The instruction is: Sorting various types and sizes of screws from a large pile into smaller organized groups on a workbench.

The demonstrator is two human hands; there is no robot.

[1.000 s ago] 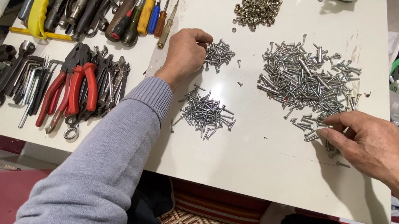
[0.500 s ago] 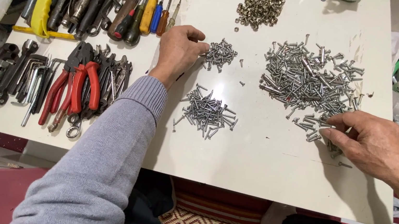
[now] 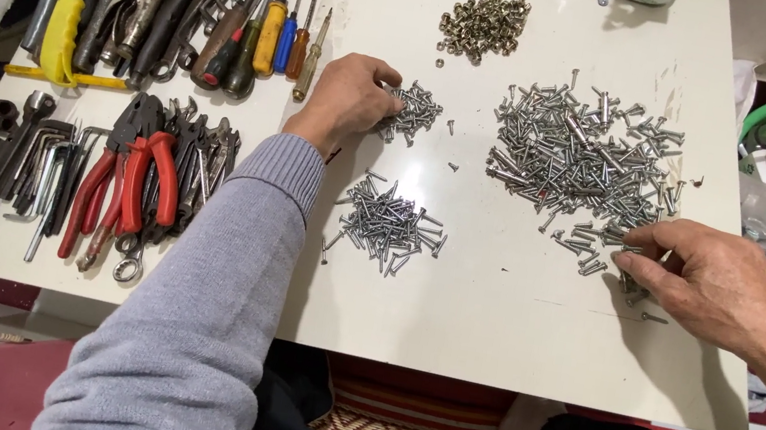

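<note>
Screws lie in four groups on the white table (image 3: pixel 485 342). The left hand (image 3: pixel 348 99) rests beside a small screw pile (image 3: pixel 414 110), its fingers curled together with the tips touching that pile's edge; whether a screw is pinched between them cannot be told. The right hand (image 3: pixel 711 284) lies at the lower right fringe of the large screw heap (image 3: pixel 579 153), thumb and forefinger closed together at a few stray screws (image 3: pixel 591 246); what they grip, if anything, is too small to make out.

A second sorted pile (image 3: pixel 386 226) sits just below the left forearm's sleeve (image 3: pixel 218 302). A cluster of brass-coloured fasteners (image 3: pixel 482 26) lies well apart at the top.

Hazards, as judged from this layout:

- Sleeve contact. The sleeve passes just beside the lower pile; a sideways sweep of the forearm could scatter it.
- Pile merging. Loose screws already lie between the small pile and the large heap; a careless push could mix the groups.
- Edge loss. The right hand's stray screws lie near the table's right edge; a rolling screw could drop off there.
- Tool snagging. Screwdrivers (image 3: pixel 273 37) and red-handled pliers (image 3: pixel 135 183) lie near the left hand; a wide withdrawal could knock them into the piles.
</note>
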